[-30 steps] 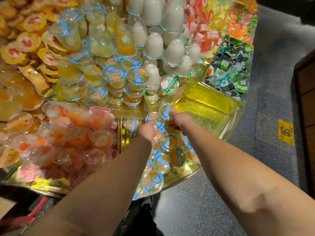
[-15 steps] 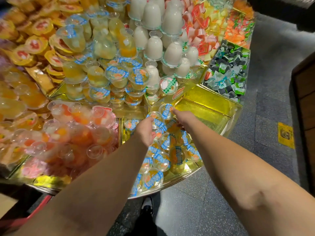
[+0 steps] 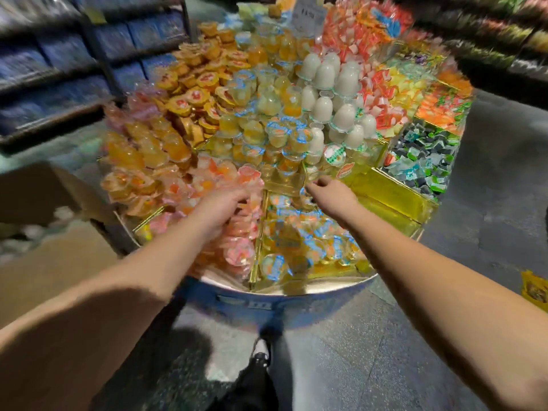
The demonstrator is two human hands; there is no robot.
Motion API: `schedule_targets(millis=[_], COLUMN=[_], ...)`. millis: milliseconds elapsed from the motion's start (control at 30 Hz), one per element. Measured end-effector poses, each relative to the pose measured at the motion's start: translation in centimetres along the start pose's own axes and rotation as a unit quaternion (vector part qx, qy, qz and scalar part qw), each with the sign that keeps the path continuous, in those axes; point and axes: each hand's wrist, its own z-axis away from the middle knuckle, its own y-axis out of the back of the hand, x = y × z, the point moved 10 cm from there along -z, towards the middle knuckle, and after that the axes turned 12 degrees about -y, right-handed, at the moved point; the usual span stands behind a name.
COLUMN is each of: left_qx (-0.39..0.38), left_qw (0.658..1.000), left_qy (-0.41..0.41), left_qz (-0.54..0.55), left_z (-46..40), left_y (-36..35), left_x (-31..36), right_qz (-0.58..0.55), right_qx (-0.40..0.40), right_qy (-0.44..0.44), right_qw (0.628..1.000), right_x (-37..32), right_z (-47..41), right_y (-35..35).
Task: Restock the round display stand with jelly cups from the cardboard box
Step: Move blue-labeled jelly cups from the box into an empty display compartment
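Over the near edge of the round, tiered display stand with gold-lined compartments (image 3: 284, 287), your two bare arms reach forward. Your left hand (image 3: 221, 207) lies among the clear cups of pink and orange jelly (image 3: 237, 247), its fingers stretched forward and loosely bent; the blur keeps you from telling whether it holds one. Your right hand (image 3: 332, 192) hovers over the back of the compartment of clear jelly cups with blue-printed lids (image 3: 299, 232), fingers curled with thumb and forefinger close together; nothing shows between them, though motion blur leaves this uncertain.

Just right of those cups sits a gold-lined compartment (image 3: 391, 200) showing its shiny floor. Behind it lie dark and green wrapped sweets (image 3: 421, 161). Higher on the stand rise white dome-shaped jelly cups (image 3: 335, 93), yellow jelly cups and orange-lidded round packs (image 3: 195, 96).

At the left edge stands the brown cardboard box (image 3: 44, 232), its flap raised, pale round shapes blurred inside. A white price card (image 3: 308, 11) tops the stand; its print, the lid labels and the writing on the blue base band are too blurred to read.
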Motion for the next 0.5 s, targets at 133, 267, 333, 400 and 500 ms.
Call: schedule_targets(millis=[133,267,333,400,500], left_qx=[0.086,0.168,0.204,0.232,0.268], left_qw=[0.974,0.952,0.944,0.939,0.934], left_qy=[-0.049,-0.001,0.022,0.035,0.050], left_qz=[-0.203,-0.257,-0.257,-0.252,-0.230], left_z=[7.9,15.0,18.2,20.8,24.2], left_y=[12.5,24.8,30.2,34.8,42.3], left_x=[1.6,-0.6,-1.8,-3.2,-6.1], right_qz=[0.055,0.117,0.141,0.164,0.183], right_qx=[-0.077,-0.141,-0.176,-0.205,-0.244], right_qy=[0.113,0.209,0.244,0.273,0.308], right_qw=[0.989,0.960,0.943,0.925,0.901], right_x=[-8.7,-16.8,-20.3,-23.5,-29.1], right_z=[7.3,13.7,16.9,19.6,22.9], right_y=[-6.3,-14.8,-19.2,-23.6,-31.9])
